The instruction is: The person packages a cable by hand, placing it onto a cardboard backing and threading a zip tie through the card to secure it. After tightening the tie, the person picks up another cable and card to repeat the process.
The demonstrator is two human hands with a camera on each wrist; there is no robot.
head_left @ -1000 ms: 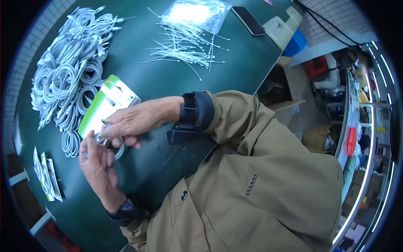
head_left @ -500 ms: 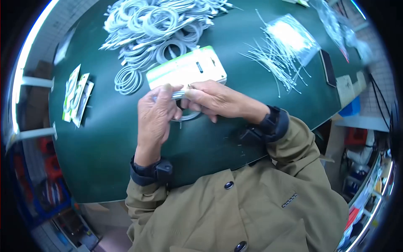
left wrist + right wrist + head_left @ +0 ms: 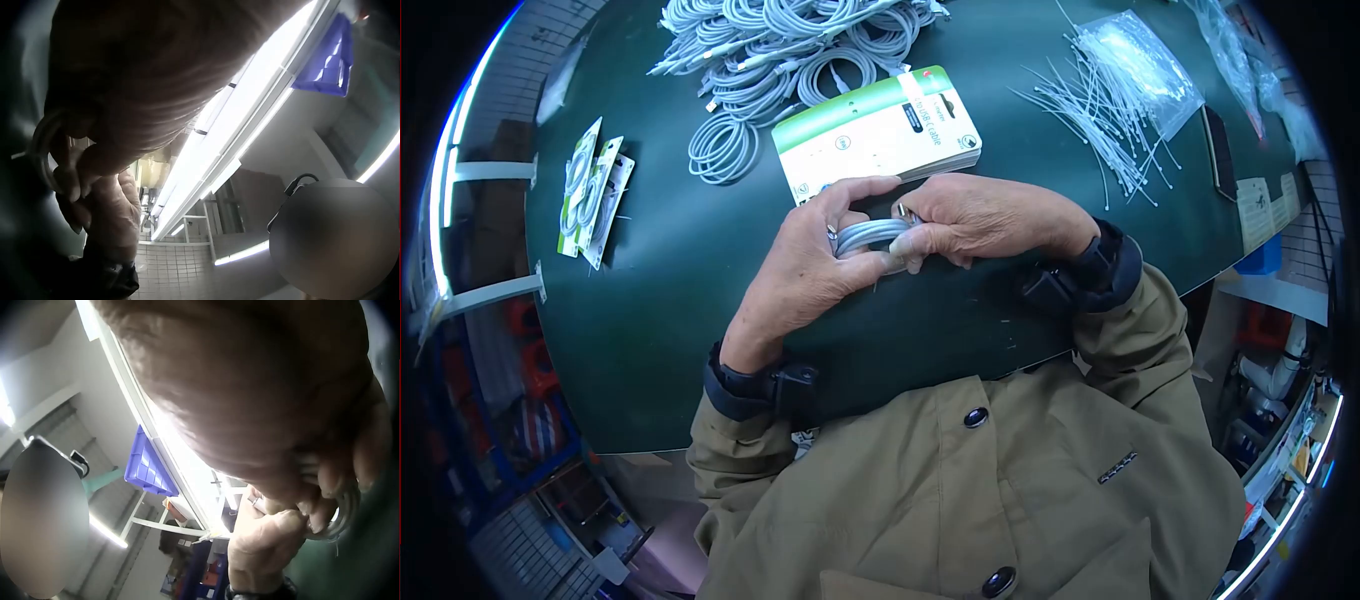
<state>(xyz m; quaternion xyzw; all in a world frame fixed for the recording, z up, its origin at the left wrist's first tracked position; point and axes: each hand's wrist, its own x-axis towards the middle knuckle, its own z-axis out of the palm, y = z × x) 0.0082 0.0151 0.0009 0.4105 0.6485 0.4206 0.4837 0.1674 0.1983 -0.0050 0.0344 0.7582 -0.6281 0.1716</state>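
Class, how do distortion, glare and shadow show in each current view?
Head view: the table bows outward, corners go black, the plastic bag shines. Left wrist view: strip lights glare white, the left hand in shadow. Right wrist view: the right hand dark, soft.

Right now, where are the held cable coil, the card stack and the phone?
Held cable coil (image 3: pixel 868 235): head view, its pale strands.
Card stack (image 3: pixel 870 142): head view, top card's printed face.
Phone (image 3: pixel 1219 153): head view, its dark face.
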